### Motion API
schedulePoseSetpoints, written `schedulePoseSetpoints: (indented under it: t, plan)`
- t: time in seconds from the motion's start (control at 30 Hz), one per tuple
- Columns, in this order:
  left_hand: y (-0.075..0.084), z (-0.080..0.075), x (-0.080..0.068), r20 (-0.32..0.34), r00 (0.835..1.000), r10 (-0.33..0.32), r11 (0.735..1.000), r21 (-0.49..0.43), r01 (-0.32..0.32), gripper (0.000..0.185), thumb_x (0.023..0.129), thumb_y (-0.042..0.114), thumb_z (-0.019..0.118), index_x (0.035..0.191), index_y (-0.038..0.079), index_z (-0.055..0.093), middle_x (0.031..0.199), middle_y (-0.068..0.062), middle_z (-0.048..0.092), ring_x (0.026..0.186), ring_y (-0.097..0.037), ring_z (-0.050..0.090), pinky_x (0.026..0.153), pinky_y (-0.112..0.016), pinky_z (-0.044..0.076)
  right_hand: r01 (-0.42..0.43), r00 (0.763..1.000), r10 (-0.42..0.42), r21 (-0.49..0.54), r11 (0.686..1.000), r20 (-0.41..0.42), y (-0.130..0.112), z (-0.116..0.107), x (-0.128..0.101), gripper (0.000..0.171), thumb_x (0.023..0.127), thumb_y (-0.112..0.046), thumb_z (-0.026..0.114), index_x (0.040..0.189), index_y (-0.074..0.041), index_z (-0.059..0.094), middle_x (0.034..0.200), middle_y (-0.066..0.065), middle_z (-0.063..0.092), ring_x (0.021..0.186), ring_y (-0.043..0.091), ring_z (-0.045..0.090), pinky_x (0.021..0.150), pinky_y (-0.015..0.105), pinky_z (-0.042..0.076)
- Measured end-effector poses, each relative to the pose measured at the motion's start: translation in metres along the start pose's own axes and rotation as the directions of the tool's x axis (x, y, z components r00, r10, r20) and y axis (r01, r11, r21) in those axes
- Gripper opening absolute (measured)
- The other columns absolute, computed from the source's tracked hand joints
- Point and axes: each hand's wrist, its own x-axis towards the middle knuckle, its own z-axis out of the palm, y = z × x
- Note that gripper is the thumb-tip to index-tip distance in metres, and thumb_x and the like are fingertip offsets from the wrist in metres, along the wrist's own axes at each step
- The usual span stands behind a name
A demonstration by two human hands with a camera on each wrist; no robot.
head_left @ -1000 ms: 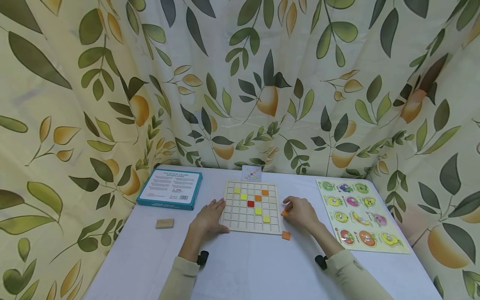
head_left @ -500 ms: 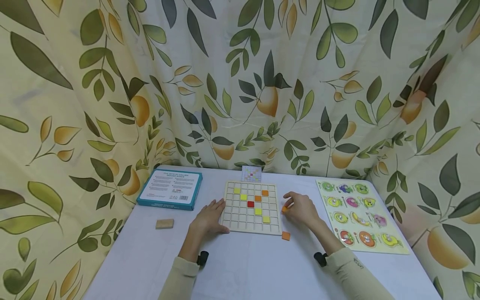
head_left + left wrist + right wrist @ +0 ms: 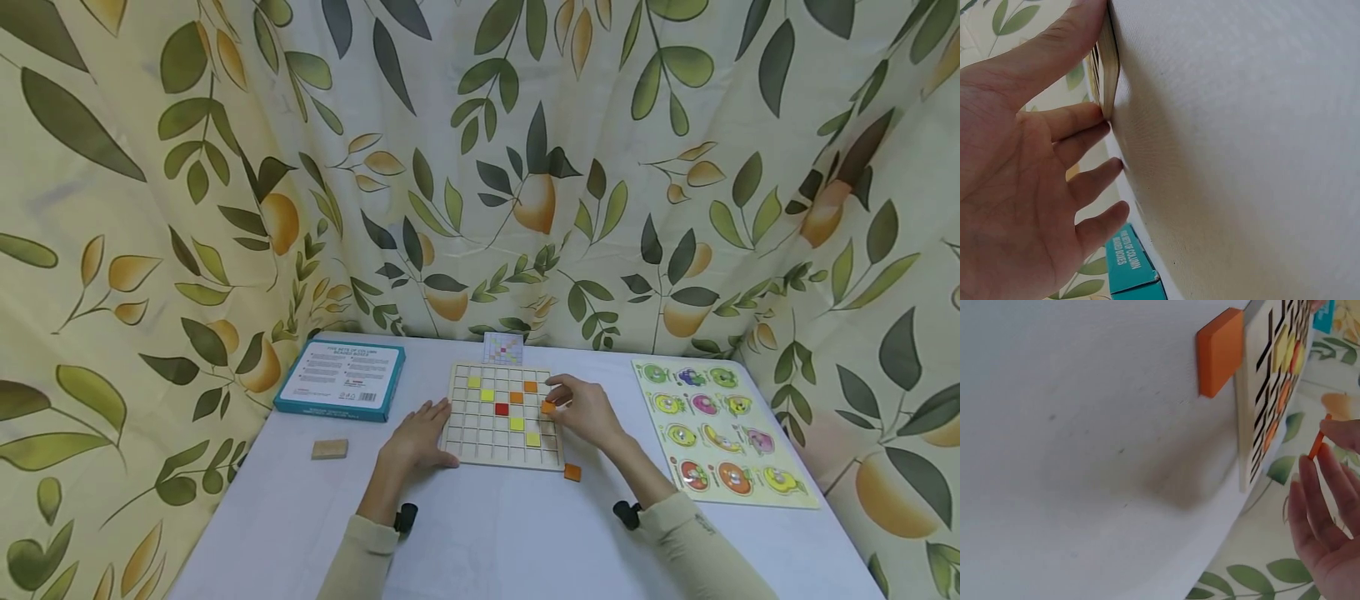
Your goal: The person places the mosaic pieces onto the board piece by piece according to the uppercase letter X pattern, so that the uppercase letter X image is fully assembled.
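Mid-placement: right hand point(image 3: 588, 410) pinching orange tile point(image 3: 548, 407) above grid board point(image 3: 504, 414); left hand point(image 3: 422, 433) flat, bracing board. Next likely needs cell alignment.

The white table point(image 3: 487, 533) carries a wooden grid board point(image 3: 504, 415) at centre. Left of the board lie a teal box point(image 3: 341, 377) and a wooden block point(image 3: 329, 447); right, a fruit puzzle point(image 3: 718, 429); an orange tile point(image 3: 572, 472) sits at its near right corner.

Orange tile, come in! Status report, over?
Right hand pinches orange tile over grid board, right columns. Left hand flat, steadying board's left edge. Nothing blocking; spare orange tile on table.
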Motion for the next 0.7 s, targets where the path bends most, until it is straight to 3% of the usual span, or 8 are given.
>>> schedulePoseSetpoints:
  t: [0.7]
  plan:
    - [-0.003,0.002,0.003,0.009,1.000,-0.004,1.000,0.019,0.003,0.105,0.071,0.049,0.083,0.154,0.011,0.030,0.161,-0.004,0.025,0.149,-0.030,0.017,0.119,-0.051,0.020,0.024,1.000,-0.025,0.097,0.995,0.008,-0.032,0.029,0.014,0.053,0.073,-0.008,0.084,0.122,-0.010,0.064,0.093,0.000,0.073,0.089,0.021,0.068,0.083,0.039,0.056]
